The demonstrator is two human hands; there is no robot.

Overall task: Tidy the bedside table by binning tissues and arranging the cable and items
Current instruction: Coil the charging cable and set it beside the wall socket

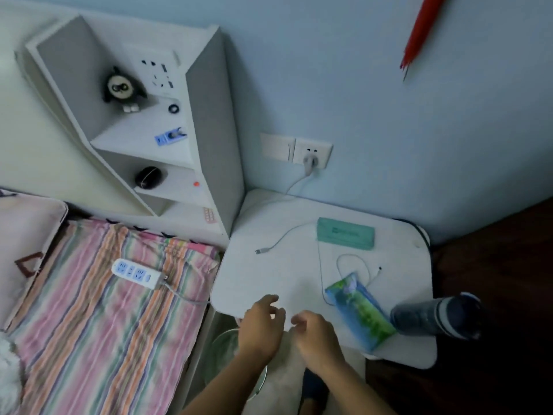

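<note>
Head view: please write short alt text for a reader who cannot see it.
Two empty hands, left hand and right hand, hover at the front edge of a white table holding a cable, green box and tissue pack.

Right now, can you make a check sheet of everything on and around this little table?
Surface: white bedside table, mostly bare.
Job's things: teal box at the back; tissue pack near the front right; no loose tissues seen.
Clutter: dark bottle lying at the right edge.
Grips: left hand and right hand at the front edge, fingers curled, holding nothing.
Cables: grey charging cable from the wall socket; thin white cable looped by the tissue pack.
Surroundings: bin under the table; power strip on the bed.
</note>
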